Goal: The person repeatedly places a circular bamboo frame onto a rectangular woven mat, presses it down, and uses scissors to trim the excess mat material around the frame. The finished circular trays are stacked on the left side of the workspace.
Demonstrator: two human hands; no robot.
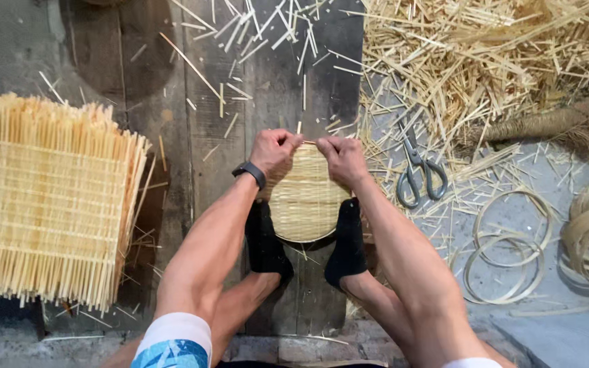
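My left hand [275, 150] and right hand [341, 158] pinched one thin strip [309, 142] between them atop the round woven basket [305, 201], equally near.

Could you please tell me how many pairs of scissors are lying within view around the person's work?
1. The scissors, with grey handles, lie on the floor among scattered straw offcuts, just right of the right hand and above the loose bamboo rings. Others could be buried under the straw pile.
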